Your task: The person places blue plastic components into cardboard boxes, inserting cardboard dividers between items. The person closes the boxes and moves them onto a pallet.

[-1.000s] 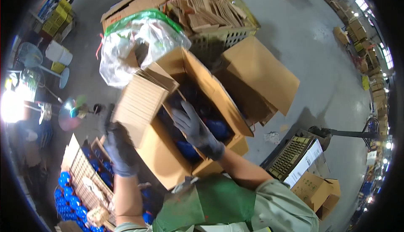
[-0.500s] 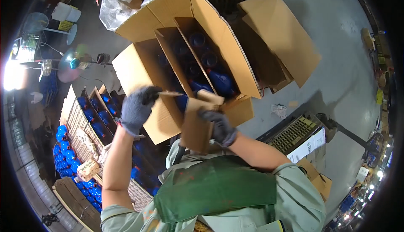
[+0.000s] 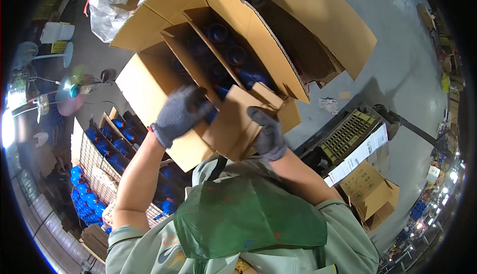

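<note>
Head view: open cardboard box [image 3: 149,82] of blue bottles [image 3: 251,78] held up before the green apron [image 3: 248,214], gloved left hand [image 3: 180,115] curled over its near edge, gloved right hand [image 3: 268,135] clamped on the inner flap [image 3: 236,122], wire crate [image 3: 99,167] below-left of box.

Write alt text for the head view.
Two gloved hands, left hand and right hand, grip the near flaps of an open cardboard box holding blue bottles. A wire crate of more bottles stands lower left.
</note>
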`<state>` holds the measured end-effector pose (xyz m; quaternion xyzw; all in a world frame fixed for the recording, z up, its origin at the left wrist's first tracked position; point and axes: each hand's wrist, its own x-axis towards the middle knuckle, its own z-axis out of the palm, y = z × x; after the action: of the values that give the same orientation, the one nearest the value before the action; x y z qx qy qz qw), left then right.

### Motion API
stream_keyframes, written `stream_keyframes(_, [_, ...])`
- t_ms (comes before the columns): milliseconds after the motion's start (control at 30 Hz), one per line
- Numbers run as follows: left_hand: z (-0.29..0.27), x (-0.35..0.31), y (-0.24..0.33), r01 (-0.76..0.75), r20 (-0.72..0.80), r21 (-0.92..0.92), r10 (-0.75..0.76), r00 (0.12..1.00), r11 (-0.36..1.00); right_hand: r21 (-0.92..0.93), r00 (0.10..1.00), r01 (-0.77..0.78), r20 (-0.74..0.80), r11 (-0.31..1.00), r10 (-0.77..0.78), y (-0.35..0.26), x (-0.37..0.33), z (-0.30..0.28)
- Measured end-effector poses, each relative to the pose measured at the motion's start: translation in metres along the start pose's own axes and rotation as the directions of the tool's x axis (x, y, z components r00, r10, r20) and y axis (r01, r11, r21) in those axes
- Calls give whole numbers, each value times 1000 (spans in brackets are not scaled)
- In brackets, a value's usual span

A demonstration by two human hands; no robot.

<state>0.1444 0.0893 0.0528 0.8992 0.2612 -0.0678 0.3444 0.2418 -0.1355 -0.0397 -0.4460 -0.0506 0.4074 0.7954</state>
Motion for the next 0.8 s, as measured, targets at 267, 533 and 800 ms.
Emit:
stream_keyframes(267, [7, 89, 5, -251, 237, 798, 98, 967, 548, 243, 947, -291, -68, 925, 315, -18, 0, -4])
stream_keyframes(533, [2, 95, 27, -134, 378, 438, -47, 925, 889, 73, 992, -91, -80, 993, 97, -6, -16, -31])
stream_keyframes(800, [-9, 140, 65, -438, 155, 571, 432, 888, 695, 441, 948, -230, -98, 867, 301, -38, -7, 8])
